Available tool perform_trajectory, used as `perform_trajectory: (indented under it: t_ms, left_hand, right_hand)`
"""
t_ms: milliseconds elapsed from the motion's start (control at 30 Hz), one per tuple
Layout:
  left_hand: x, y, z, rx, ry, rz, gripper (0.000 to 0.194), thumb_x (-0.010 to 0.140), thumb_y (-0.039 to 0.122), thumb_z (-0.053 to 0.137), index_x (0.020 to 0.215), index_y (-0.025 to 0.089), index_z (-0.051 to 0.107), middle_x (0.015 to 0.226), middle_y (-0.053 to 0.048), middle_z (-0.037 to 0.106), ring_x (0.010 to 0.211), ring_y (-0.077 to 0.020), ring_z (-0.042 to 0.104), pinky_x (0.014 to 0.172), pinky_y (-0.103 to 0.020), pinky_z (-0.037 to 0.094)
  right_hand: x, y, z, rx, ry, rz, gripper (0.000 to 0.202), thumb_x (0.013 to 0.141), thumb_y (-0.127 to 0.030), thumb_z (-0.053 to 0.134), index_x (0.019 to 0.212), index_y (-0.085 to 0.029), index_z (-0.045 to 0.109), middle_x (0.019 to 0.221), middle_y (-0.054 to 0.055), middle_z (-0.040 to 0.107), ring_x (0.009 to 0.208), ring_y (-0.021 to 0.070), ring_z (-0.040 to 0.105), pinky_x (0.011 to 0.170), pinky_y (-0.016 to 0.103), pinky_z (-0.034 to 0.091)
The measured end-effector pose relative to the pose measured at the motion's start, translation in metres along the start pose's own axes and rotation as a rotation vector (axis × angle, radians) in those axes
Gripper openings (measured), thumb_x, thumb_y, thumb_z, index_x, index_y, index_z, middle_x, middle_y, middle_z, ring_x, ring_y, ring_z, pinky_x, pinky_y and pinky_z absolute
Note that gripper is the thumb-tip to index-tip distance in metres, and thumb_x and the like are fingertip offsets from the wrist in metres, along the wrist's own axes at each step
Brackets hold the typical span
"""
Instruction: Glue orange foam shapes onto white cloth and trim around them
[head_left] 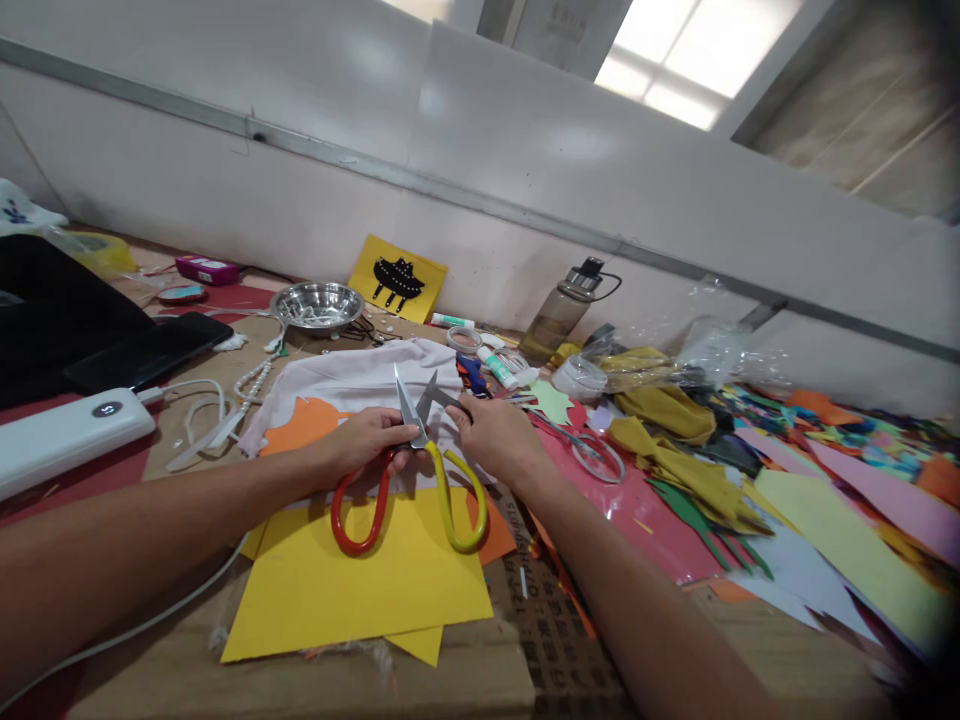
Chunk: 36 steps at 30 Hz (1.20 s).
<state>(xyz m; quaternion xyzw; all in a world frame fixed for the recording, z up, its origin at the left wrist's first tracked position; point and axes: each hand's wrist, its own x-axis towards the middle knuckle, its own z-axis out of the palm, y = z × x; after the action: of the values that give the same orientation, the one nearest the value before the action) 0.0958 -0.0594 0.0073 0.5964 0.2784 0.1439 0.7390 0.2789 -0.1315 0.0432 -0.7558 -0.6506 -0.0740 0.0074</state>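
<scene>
My left hand (367, 442) is closed around the pivot of a large pair of scissors (407, 408), one handle red and the other yellow. The blades point away from me, spread apart. In the closed fingers of my right hand (501, 438) is a dark, thin, flat strip (447, 398), whose end is at the right blade; its exact kind I cannot make out. Beneath the handles lie yellow paper sheets (352, 590). A pale cloth (360, 368) spreads behind the hands, with an orange paper cutout (304, 425) on it.
A steel bowl (316, 305), a yellow card with a black design (397, 280), glue sticks (496, 367) and a bottle (559, 312) stand or lie toward the wall. At left are a white power bank (67, 440) and cable. Coloured paper scraps (832, 500) cover the right side.
</scene>
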Motion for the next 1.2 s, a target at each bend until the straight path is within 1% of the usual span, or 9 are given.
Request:
perform_trajectory:
  t_ms: [67,233,433,533,667,767,933,1067,1200]
  left_hand:
    - [0.001,-0.001,0.000,-0.005,0.008,0.003,0.030,0.085,0.041,0.060,0.083,0.011,0.062,0.048,0.002,0.055,0.036,-0.0045,0.038,0.038,-0.018,0.025]
    - [0.002,-0.004,-0.001,-0.024,-0.018,0.025,0.029,0.084,0.041,0.060,0.083,0.012,0.061,0.049,0.002,0.056,0.037,-0.0053,0.039,0.039,-0.018,0.025]
    - [0.002,-0.003,-0.001,-0.027,-0.010,0.026,0.027,0.085,0.038,0.060,0.082,0.011,0.061,0.049,0.002,0.056,0.038,-0.0046,0.040,0.042,-0.017,0.028]
    - [0.003,-0.005,-0.002,-0.028,-0.022,0.036,0.030,0.084,0.040,0.061,0.083,0.011,0.063,0.049,0.001,0.056,0.039,-0.0053,0.041,0.041,-0.018,0.027]
    - [0.003,-0.006,-0.004,-0.001,-0.043,0.031,0.033,0.083,0.045,0.061,0.086,0.012,0.063,0.050,0.002,0.055,0.037,-0.0055,0.038,0.039,-0.019,0.024]
    - [0.002,-0.004,-0.002,-0.020,-0.033,0.025,0.032,0.083,0.044,0.061,0.084,0.012,0.063,0.049,0.002,0.055,0.038,-0.0053,0.039,0.040,-0.018,0.025]
    - [0.001,-0.002,-0.001,-0.024,-0.034,0.029,0.032,0.084,0.042,0.061,0.084,0.011,0.064,0.050,0.001,0.055,0.039,-0.0053,0.040,0.041,-0.018,0.025]
    - [0.001,-0.003,-0.002,-0.021,-0.042,0.032,0.032,0.084,0.043,0.061,0.083,0.012,0.062,0.048,0.002,0.055,0.039,-0.0054,0.039,0.041,-0.019,0.026]
    - [0.002,-0.004,-0.002,-0.012,-0.055,0.044,0.032,0.084,0.045,0.062,0.082,0.013,0.060,0.050,0.002,0.056,0.040,-0.0061,0.041,0.043,-0.019,0.027]
  right_hand:
    - [0.002,0.000,0.000,0.002,-0.002,0.016,0.039,0.097,-0.045,0.030,0.103,-0.025,0.063,0.092,0.009,0.074,0.081,0.0284,0.070,0.060,0.032,0.037]
    - [-0.004,-0.001,0.001,-0.002,-0.010,-0.058,0.038,0.097,-0.045,0.031,0.097,-0.025,0.063,0.088,0.007,0.074,0.081,0.0266,0.069,0.064,0.032,0.039]
    - [0.000,0.000,-0.002,-0.004,-0.020,0.016,0.040,0.097,-0.046,0.029,0.104,-0.025,0.062,0.093,0.009,0.073,0.083,0.0273,0.069,0.063,0.032,0.039]
    - [-0.004,-0.002,-0.003,0.006,-0.023,-0.023,0.038,0.097,-0.045,0.031,0.101,-0.024,0.063,0.092,0.008,0.074,0.083,0.0265,0.069,0.065,0.032,0.039]
    - [-0.012,-0.004,-0.004,0.022,-0.048,-0.058,0.036,0.097,-0.045,0.034,0.098,-0.025,0.064,0.089,0.006,0.074,0.083,0.0251,0.068,0.066,0.031,0.039]
    - [-0.010,-0.002,-0.005,0.019,-0.053,-0.020,0.038,0.097,-0.044,0.032,0.101,-0.024,0.064,0.092,0.008,0.073,0.084,0.0256,0.068,0.067,0.032,0.039]
    - [-0.004,0.001,-0.006,0.035,-0.006,0.066,0.041,0.098,-0.046,0.028,0.107,-0.023,0.061,0.094,0.010,0.073,0.083,0.0283,0.068,0.064,0.033,0.039]
    - [-0.007,0.000,-0.006,0.073,0.015,0.056,0.036,0.098,-0.043,0.031,0.104,-0.023,0.061,0.095,0.008,0.072,0.086,0.0264,0.067,0.066,0.032,0.039]
    - [-0.010,0.000,-0.003,0.137,0.033,0.028,0.030,0.098,-0.034,0.036,0.105,-0.020,0.063,0.102,0.008,0.070,0.092,0.0228,0.064,0.072,0.030,0.039]
